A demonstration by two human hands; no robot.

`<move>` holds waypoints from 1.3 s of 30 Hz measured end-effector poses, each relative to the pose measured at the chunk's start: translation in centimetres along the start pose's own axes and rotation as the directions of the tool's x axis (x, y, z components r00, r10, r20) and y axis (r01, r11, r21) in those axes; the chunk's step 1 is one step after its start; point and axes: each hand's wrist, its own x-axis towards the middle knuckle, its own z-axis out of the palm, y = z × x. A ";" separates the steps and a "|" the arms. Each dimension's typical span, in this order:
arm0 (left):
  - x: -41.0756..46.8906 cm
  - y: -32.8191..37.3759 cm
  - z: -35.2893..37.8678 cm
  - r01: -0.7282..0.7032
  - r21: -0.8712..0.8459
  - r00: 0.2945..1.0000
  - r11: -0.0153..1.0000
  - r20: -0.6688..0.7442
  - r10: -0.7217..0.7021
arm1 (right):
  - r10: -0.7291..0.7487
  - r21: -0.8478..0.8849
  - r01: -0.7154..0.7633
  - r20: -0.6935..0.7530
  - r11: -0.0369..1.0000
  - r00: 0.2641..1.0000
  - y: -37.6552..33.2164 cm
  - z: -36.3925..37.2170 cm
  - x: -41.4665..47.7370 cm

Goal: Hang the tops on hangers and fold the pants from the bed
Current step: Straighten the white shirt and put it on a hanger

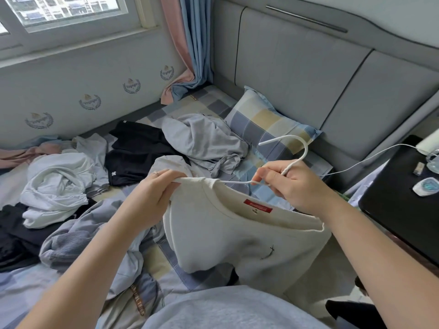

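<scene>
Room: grey padded headboard ahead, window upper left.
Bed: checked sheet, loose clothes strewn left.
White top: held above the bed, neckline uppermost, body hanging down.
Hanger: long axis left-right, hook up, tip curling left; one arm apparently inside the collar.
Left hand: pinching the collar.
Right hand: curled round the hanger's neck.

Checked pillow, curtain (pink/blue), blk nightstand
</scene>
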 end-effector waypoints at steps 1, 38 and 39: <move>-0.1 0.0 0.2 -0.006 -0.014 1.000 1.000 -0.002 0.006 | -0.001 0.007 0.001 0.002 1.000 1.000 0.1 0.1 0.0; 1.2 3.6 3.1 -0.121 -0.149 0.991 0.981 0.041 0.129 | 0.084 0.024 -0.084 0.029 0.996 0.996 1.9 1.8 0.2; 1.2 3.5 3.1 -0.116 -0.156 0.993 0.981 -0.001 0.117 | 0.077 0.034 -0.078 0.022 0.996 0.997 2.1 1.7 0.3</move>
